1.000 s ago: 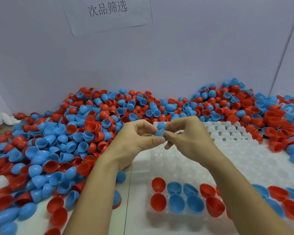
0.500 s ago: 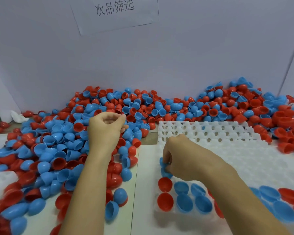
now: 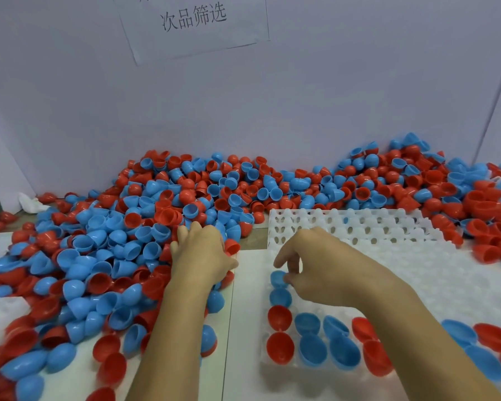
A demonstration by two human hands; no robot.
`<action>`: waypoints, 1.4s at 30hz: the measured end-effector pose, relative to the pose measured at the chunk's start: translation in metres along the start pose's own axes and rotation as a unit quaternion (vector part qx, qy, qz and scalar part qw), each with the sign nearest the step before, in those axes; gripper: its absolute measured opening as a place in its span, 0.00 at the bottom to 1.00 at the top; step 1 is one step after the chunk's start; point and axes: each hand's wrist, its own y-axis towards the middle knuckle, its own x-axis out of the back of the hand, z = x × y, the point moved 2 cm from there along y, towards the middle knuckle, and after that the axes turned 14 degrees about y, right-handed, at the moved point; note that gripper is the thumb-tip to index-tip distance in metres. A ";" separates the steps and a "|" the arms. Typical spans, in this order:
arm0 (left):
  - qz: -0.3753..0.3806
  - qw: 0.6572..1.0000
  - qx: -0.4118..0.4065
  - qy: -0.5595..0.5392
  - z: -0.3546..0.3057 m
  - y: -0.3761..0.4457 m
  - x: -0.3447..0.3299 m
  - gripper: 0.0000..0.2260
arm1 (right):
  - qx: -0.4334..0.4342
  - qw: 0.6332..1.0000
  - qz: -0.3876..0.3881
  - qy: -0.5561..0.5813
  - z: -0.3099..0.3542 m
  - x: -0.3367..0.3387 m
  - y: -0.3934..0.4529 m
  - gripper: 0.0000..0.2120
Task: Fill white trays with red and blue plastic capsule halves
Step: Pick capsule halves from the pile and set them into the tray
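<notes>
The heap of red and blue capsule halves (image 3: 162,227) banks against the back wall and spills over the left of the tabletop (image 3: 245,285), glossy, thin-walled cups, rounded at one end and open at the other. My white tray (image 3: 388,250) lies at the right, a matte moulded grid of rounded wells, its near rows and left column already holding halves, the far rows bare. My left hand (image 3: 200,256) rests palm-down on the pile's edge, fingers reaching in among the shells; whether they have closed on one I cannot tell. My right hand (image 3: 315,267) hovers over the tray's left column, fingertips curled and pinching a blue half (image 3: 278,278) as it sits in its well. I judge these light, stiff and a bit slippery, so the rim is the place to pinch; squeezed at the dome they would likely skid away.
</notes>
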 end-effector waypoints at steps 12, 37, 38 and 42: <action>0.021 0.855 -0.108 -0.507 -0.017 -0.004 0.019 0.04 | 0.089 0.957 -0.230 0.154 -0.004 0.008 0.006 0.09; 0.032 0.862 -0.063 -0.503 -0.023 0.004 0.007 0.18 | 0.025 0.994 -0.091 0.052 -0.005 0.023 -0.004 0.11; -0.003 0.879 -0.034 -0.476 -0.015 0.007 0.006 0.17 | 0.001 0.996 -0.070 0.048 -0.006 0.022 -0.006 0.10; -0.143 0.939 0.047 -0.309 0.016 0.010 0.009 0.15 | -0.081 0.997 -0.001 0.016 -0.008 0.013 -0.010 0.08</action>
